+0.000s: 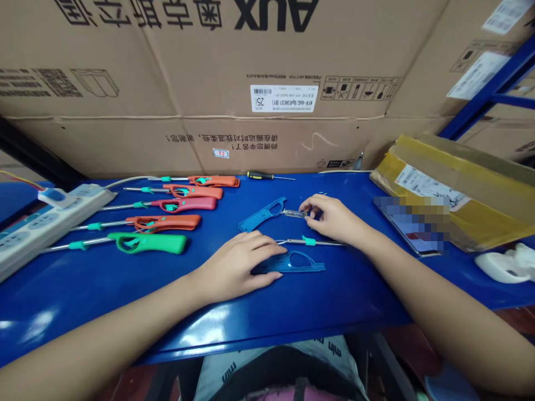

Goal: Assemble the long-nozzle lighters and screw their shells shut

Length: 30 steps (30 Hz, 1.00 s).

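Fairly bright, soft light; white glare patches on blue table (104,273); pixelated block over phone (397,225); wide-angle stretch toward edges.

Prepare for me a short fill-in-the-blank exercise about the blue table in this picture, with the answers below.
1. The left hand partly covers a flat plastic part coloured ____.
2. The nearest lighter in the row of five is ____.
3. The screwdriver has a handle in black and ____.
4. The right hand pinches a narrow piece; the white power strip lies far to its ____.

Answers: blue; green; yellow; left.
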Each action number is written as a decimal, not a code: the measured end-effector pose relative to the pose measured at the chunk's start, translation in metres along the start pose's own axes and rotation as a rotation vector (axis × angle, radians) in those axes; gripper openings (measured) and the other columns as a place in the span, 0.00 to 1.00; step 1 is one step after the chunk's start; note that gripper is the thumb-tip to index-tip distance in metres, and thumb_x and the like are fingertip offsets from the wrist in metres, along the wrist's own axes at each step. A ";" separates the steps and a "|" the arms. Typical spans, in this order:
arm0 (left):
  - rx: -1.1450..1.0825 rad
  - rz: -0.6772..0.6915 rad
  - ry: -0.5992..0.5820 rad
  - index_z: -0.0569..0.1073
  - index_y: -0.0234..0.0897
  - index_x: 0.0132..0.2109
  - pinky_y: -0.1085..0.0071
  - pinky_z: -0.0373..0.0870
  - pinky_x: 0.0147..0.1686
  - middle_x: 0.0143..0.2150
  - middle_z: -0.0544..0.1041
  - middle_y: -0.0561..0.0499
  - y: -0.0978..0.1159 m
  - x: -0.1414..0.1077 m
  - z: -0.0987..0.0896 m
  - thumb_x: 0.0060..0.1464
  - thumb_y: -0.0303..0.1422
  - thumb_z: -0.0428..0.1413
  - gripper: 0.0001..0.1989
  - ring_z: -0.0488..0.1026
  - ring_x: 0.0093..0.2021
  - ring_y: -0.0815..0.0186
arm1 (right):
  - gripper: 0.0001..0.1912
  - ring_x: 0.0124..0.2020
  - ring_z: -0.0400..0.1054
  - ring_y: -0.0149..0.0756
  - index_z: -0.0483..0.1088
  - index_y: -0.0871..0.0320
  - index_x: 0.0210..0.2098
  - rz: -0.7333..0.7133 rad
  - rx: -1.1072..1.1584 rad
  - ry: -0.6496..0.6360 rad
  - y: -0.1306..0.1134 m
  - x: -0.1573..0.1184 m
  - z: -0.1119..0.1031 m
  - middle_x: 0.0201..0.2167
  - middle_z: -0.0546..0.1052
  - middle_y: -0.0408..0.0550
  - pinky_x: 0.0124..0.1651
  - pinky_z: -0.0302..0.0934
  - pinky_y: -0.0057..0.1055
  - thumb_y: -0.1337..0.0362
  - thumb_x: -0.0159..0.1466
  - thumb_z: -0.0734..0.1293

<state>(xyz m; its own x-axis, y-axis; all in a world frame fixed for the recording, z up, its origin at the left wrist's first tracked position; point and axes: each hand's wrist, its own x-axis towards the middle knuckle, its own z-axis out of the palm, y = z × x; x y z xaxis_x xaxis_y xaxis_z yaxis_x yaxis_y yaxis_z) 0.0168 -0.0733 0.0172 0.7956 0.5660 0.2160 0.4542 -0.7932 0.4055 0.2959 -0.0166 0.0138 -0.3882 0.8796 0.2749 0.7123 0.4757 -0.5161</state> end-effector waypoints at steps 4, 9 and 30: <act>-0.016 -0.040 0.055 0.71 0.43 0.62 0.59 0.68 0.56 0.56 0.77 0.45 -0.006 -0.005 -0.009 0.60 0.44 0.61 0.25 0.74 0.55 0.57 | 0.06 0.33 0.70 0.34 0.74 0.58 0.37 -0.015 0.003 0.096 -0.002 -0.001 -0.008 0.37 0.75 0.48 0.40 0.65 0.33 0.69 0.60 0.67; -0.013 -0.026 0.017 0.77 0.43 0.53 0.59 0.68 0.52 0.49 0.79 0.47 -0.016 -0.007 -0.014 0.57 0.41 0.63 0.18 0.74 0.51 0.57 | 0.04 0.35 0.68 0.35 0.74 0.56 0.36 -0.082 -0.030 -0.040 -0.008 -0.004 -0.015 0.36 0.74 0.47 0.40 0.63 0.32 0.62 0.63 0.69; 0.024 -0.104 0.175 0.81 0.42 0.45 0.62 0.68 0.49 0.44 0.77 0.48 -0.041 -0.004 -0.011 0.65 0.36 0.57 0.08 0.71 0.44 0.61 | 0.06 0.37 0.71 0.36 0.74 0.55 0.41 -0.069 -0.132 -0.040 -0.011 -0.007 -0.013 0.40 0.78 0.50 0.40 0.64 0.33 0.64 0.66 0.66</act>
<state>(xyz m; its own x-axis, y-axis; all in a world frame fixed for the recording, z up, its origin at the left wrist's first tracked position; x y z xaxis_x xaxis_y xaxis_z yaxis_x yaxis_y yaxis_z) -0.0093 -0.0403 0.0097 0.6629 0.6741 0.3258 0.5416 -0.7322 0.4130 0.2980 -0.0284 0.0277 -0.4603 0.8451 0.2720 0.7528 0.5339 -0.3850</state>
